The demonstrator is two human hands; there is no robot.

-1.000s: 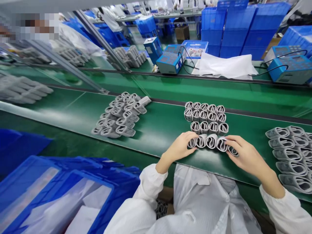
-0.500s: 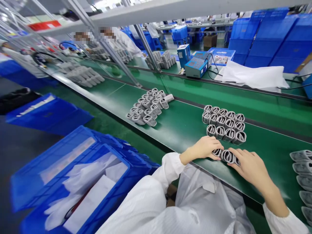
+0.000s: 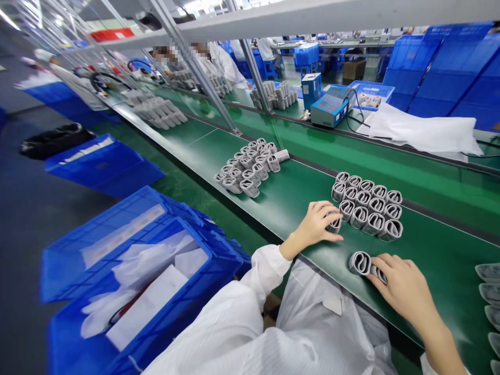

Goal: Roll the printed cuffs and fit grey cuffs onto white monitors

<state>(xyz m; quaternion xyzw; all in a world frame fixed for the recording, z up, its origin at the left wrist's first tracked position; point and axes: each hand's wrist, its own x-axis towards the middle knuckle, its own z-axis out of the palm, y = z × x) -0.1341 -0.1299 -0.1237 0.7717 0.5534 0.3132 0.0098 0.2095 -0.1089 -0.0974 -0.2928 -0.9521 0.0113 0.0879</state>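
Observation:
My left hand is closed around a rolled grey cuff, beside the front left corner of a block of rolled grey cuffs standing in rows. Nearer the belt's front edge, my right hand has its fingers wrapped round another rolled cuff, partly hidden by the fingers. Touching that one on its left is a further upright cuff, which shows its spiral end.
The green belt also carries a second cuff group to the left and flat grey pieces at the right edge. Blue bins stand at lower left. Behind are a blue device, white sheeting and metal posts.
My left hand has moved away from the right hand, carrying one cuff up and left toward the block. My right hand stays by the two other cuffs. The view has shifted slightly.

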